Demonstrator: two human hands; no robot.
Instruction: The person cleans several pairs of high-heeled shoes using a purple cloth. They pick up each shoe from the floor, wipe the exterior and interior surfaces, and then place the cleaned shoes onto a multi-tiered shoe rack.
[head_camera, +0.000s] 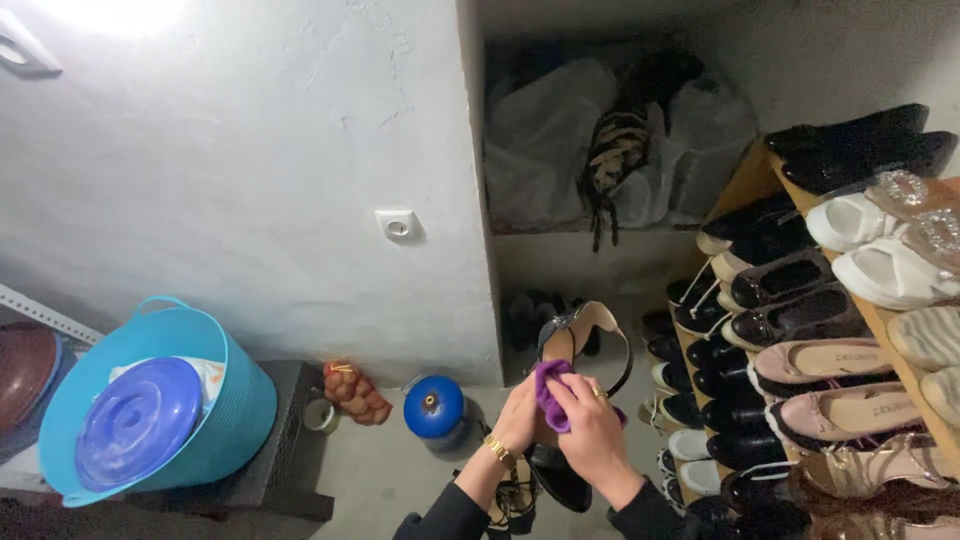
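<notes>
The right hand (597, 430) sits low in the middle, fingers curled and pressed onto a purple cloth (550, 396), pinching it against a black sandal (568, 400). The left hand (516, 415), with a gold bracelet at the wrist, grips the sandal from the left side, fingers wrapped round behind it so their tips are hidden. The sandal stands upright between the two hands, its tan insole facing the camera, its black strap looping above the cloth and its heel end hanging below the hands. Both sleeves are dark.

Just under the left wrist another strappy sandal (515, 500) lies on the floor. To the right a wooden rack (905, 365) slopes upward, packed with pairs: black shoes low down, pink flats (825, 365) in the middle, white sandals (870, 250) and black patent shoes higher up.

On the left a turquoise tub (215, 400) rests on a dark bench, holding a blue lid (138, 422). Beside it on the floor are a mug, a net of onions (352, 392) and a blue gas bottle (434, 407), all against the white wall, which carries a socket (398, 226).

Farthest back, a recess holds white bags (545, 140) with a striped sandal hanging in front of them
</notes>
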